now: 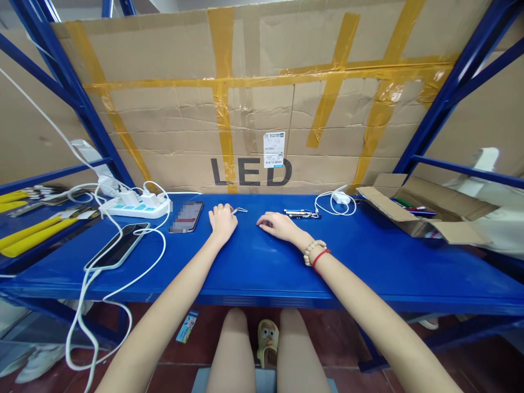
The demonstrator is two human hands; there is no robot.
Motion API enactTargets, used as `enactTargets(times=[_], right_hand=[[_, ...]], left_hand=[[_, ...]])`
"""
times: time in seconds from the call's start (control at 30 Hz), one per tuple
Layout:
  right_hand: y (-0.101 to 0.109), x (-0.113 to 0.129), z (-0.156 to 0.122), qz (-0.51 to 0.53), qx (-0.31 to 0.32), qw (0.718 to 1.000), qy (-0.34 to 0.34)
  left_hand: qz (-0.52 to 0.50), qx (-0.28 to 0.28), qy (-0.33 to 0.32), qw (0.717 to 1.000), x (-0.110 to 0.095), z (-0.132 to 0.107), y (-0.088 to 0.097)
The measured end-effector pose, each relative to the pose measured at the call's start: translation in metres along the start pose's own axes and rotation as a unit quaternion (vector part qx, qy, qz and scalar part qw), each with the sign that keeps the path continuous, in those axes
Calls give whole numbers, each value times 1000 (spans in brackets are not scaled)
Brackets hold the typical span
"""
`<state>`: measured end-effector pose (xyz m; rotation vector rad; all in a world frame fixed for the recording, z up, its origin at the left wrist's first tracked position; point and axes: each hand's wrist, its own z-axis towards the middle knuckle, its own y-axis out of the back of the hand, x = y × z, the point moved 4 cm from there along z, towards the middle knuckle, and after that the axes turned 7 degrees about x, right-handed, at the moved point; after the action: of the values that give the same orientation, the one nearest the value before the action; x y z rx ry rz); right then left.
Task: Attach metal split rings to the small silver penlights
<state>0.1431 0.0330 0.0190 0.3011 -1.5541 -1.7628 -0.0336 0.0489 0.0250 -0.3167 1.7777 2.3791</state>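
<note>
My left hand (223, 222) rests palm down on the blue shelf (262, 267), its fingers curled over a small item. A silver carabiner clip (241, 210) sticks out on that hand's right side; the rest of the item is hidden under the fingers. My right hand (279, 225) lies on the shelf with loosely bent fingers pointing left, and nothing shows in it. Just beyond its wrist lie slim blue and silver pen-like sticks (302, 214) with a carabiner at their right end. A dark phone (190, 217) lies left of my left hand.
At the left are a white power strip (135, 207), a second phone (118, 245) and looping white cables. A white charger (341, 197) lies at the back right, beside an open cardboard box (385, 204) holding pens. Large taped cardboard (180, 131) stands behind the shelf.
</note>
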Motion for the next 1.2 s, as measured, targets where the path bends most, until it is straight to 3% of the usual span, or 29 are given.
enactTargets(times=[0.27, 0.6, 1.2], right_hand=[[0, 2, -1, -15, 13, 1000, -11], [-3, 1, 0, -32, 12, 999, -26], [1, 5, -1, -20, 37, 998, -46]], left_hand=[[-130, -15, -52, 990, -12, 1, 3], [-135, -10, -107, 985, -22, -5, 2], [-120, 6, -121, 985, -23, -6, -4]])
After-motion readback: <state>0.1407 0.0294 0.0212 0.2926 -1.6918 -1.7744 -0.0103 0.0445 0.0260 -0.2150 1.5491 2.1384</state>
